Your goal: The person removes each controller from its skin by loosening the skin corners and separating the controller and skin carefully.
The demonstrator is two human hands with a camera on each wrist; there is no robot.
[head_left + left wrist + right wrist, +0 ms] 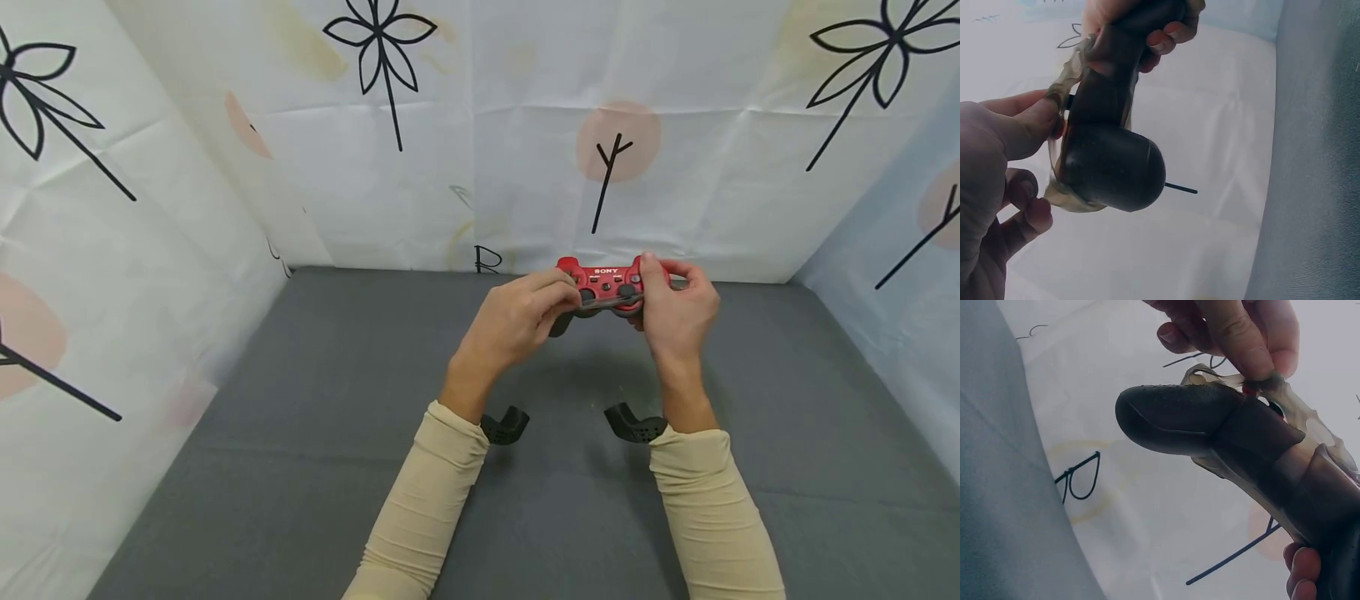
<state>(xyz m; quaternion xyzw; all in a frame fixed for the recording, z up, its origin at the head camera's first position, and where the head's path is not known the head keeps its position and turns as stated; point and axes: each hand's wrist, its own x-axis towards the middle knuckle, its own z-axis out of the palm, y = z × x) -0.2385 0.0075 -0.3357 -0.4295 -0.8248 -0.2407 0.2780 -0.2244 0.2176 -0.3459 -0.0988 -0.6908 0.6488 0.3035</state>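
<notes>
A red game controller (pixel 606 277) marked SONY is held up above the far part of the table. Its dark grips (pixel 1116 165) fill the left wrist view. A thin translucent cover (pixel 1307 415) hangs partly around it, its edge standing off the controller body. My left hand (pixel 517 321) pinches the edge of this cover between thumb and fingers, on the controller's left side. My right hand (pixel 681 312) grips the controller's right end, thumb on the front face and fingers curled behind. In the right wrist view only a few of its fingertips (pixel 1304 572) show.
The grey tabletop (pixel 337 375) lies under both arms. White printed cloth walls (pixel 517 183) stand at the back and both sides, the back one close behind the controller. A black wrist mount (pixel 506 426) is on the left wrist, another mount (pixel 634 423) on the right.
</notes>
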